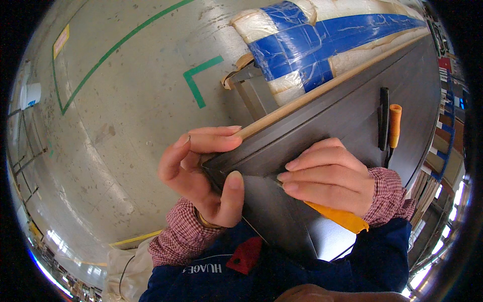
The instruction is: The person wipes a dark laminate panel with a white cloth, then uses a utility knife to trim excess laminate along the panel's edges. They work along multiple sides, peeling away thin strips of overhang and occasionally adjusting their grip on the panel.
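A dark brown wooden panel [402, 151] with a grooved, raised border lies in front of me. My left hand [206, 171] is wrapped round its near-left corner, thumb on the top face and fingers along the outer edge. Over the face close to that corner, my right hand [329, 176] pinches a folded orange-yellow piece [339, 217], cloth or sandpaper, I cannot tell which. Its loose end sticks out below the palm, and a small dark tip shows at the fingertips by the groove. Farther right on the panel rest a black-handled tool [384, 118] and a wooden-handled tool [395, 126].
Beyond the panel's pale edge is a padded support [347, 35] wrapped in plastic and blue tape, with a grey metal frame [251, 90] under it. Green tape lines [193, 78] mark the concrete floor [146, 136]. Shelving with stacked boards [450, 131] stands at the right.
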`<state>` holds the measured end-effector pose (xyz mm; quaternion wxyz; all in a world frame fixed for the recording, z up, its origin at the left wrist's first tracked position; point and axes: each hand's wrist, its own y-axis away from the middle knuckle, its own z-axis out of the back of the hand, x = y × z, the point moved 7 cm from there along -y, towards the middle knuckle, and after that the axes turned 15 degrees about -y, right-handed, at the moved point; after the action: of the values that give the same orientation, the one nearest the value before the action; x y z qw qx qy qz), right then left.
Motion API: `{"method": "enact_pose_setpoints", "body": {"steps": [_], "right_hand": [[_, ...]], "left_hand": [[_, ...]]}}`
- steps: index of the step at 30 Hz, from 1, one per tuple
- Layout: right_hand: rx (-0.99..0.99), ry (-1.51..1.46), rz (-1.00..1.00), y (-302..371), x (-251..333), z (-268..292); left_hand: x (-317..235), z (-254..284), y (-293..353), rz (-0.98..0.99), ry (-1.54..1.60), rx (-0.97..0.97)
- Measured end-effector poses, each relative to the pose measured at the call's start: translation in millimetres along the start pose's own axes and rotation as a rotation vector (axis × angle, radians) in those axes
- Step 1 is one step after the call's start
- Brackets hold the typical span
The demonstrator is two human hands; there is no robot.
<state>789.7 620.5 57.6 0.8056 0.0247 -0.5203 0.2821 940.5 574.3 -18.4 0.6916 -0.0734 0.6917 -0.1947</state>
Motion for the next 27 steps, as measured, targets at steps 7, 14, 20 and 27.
{"method": "enact_pose_setpoints", "body": {"steps": [7, 14, 20, 27], "right_hand": [[0.009, -0.015, -0.015, 0, 2, -1], [0.064, -0.050, -0.068, 3, -2, 6], [0.141, -0.040, -0.032, 2, 2, 7], [0.084, 0.021, 0.074, 3, 6, 1]], "left_hand": [[0, 1, 1, 0.026, -0.010, -0.005], [-2, 1, -2, 0.001, -0.025, 0.027], [-4, 2, -2, -0.003, -0.026, 0.018], [-2, 3, -1, 0.044, -0.026, 0.008]]}}
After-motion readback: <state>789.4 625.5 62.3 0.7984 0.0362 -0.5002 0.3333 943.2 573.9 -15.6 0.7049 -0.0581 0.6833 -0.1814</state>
